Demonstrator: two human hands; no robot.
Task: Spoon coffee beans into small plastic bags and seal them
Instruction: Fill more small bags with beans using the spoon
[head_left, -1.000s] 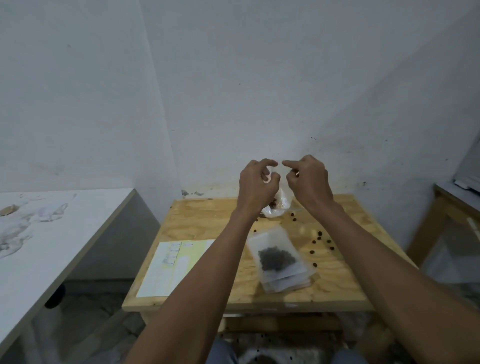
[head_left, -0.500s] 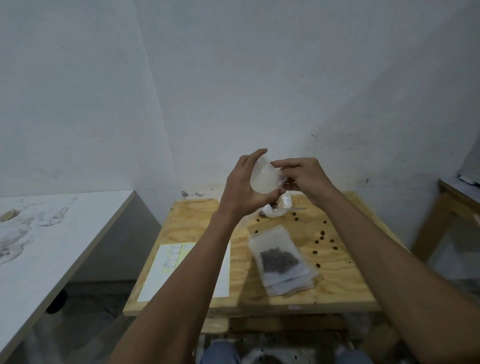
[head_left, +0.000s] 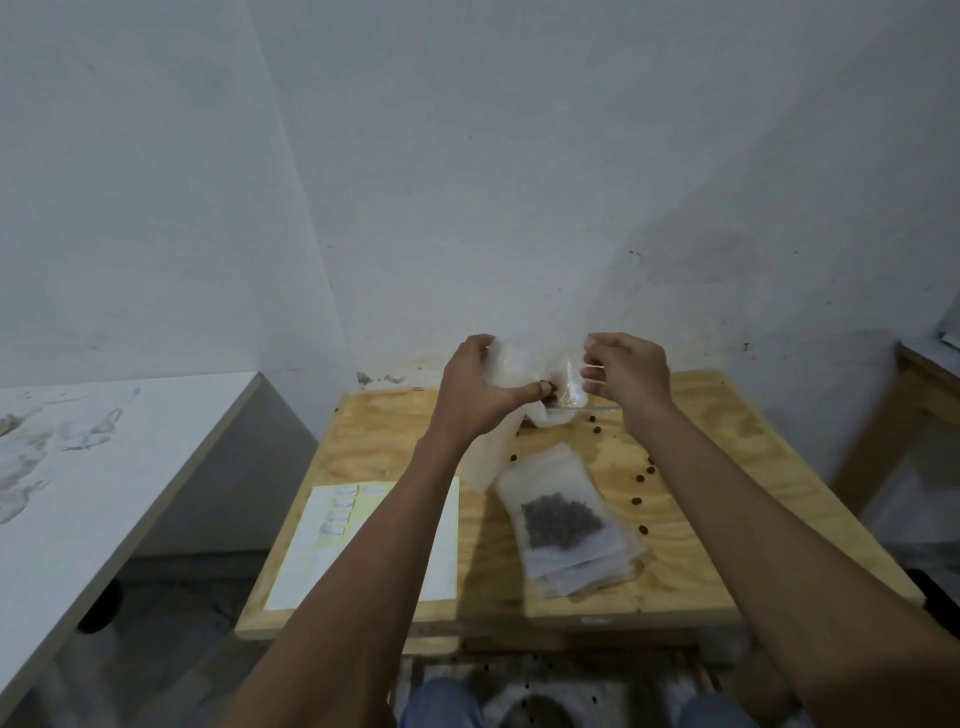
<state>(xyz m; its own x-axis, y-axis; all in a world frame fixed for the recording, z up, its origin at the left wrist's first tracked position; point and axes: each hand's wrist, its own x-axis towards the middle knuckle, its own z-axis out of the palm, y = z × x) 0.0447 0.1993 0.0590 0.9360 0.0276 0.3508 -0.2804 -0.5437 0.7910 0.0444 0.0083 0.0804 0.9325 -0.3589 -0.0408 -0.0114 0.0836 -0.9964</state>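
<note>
**Bag pulled wide between both hands**

Half a second ago the small plastic bag (head_left: 535, 364) was cupped close in the left hand (head_left: 475, 392); now it is stretched between that hand and the right hand (head_left: 626, 371), above the counter (head_left: 691, 587). Each edge is pinched by curled fingers. Opening for filling seems under way. A filled bag (head_left: 563, 522) lies below on a stack, loose beans (head_left: 640, 478) beside it.

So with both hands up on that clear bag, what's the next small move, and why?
Probably pull the bag's mouth open. The left hand and right hand pinch its opposite sides above the table, and it looks nearly empty, unlike the filled bag lying below. The spoon rests untouched behind.
</note>
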